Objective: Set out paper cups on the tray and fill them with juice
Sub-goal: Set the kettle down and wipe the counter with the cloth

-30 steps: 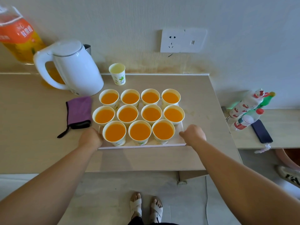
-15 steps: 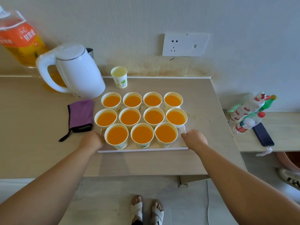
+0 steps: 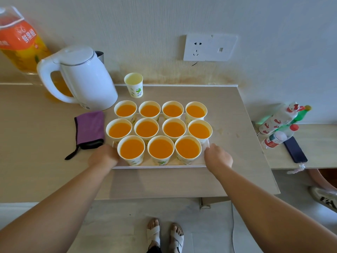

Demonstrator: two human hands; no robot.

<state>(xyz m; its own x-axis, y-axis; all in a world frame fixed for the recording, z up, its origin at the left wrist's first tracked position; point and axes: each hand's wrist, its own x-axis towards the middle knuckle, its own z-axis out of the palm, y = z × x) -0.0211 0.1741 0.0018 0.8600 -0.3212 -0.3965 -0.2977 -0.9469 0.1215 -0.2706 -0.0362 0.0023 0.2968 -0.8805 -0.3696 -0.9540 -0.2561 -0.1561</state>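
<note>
Left grip [image 3: 103, 157] and right grip [image 3: 218, 157] are curled closed on the white tray [image 3: 158, 166], one at each near corner.
Eleven paper cups [image 3: 147, 129] full of orange juice crowd the tray in three rows at mid-counter [image 3: 237, 179]. A twelfth cup [image 3: 133, 84] stands apart behind them, beside the white kettle [image 3: 82, 79].

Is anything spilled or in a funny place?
One paper cup stands off the tray, behind it by the wall, and its inside looks pale, not orange like the eleven filled cups. A few small spots mark the table right of the tray.
</note>
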